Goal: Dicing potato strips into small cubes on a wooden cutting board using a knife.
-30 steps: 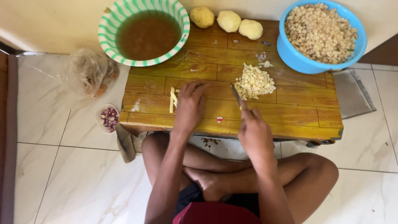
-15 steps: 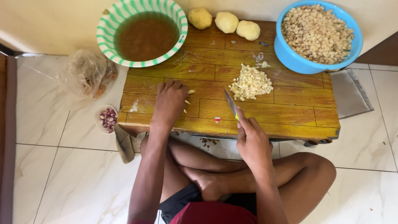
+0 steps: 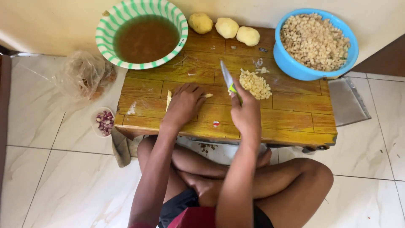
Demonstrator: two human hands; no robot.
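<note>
Head view: right hand (image 3: 246,113) grip closed around knife (image 3: 228,79), left hand (image 3: 185,102) flat over potato strips (image 3: 169,99).

Right hand (image 3: 246,110) lifted knife (image 3: 227,76) upright; left hand (image 3: 184,103) slid right.

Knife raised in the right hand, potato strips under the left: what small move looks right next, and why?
Probably bring the knife down across the pale strips held by the left hand. The right hand holds the blade lifted off the wooden table, beside the pile of diced pieces, while the strips beneath the left hand look uncut.
</note>
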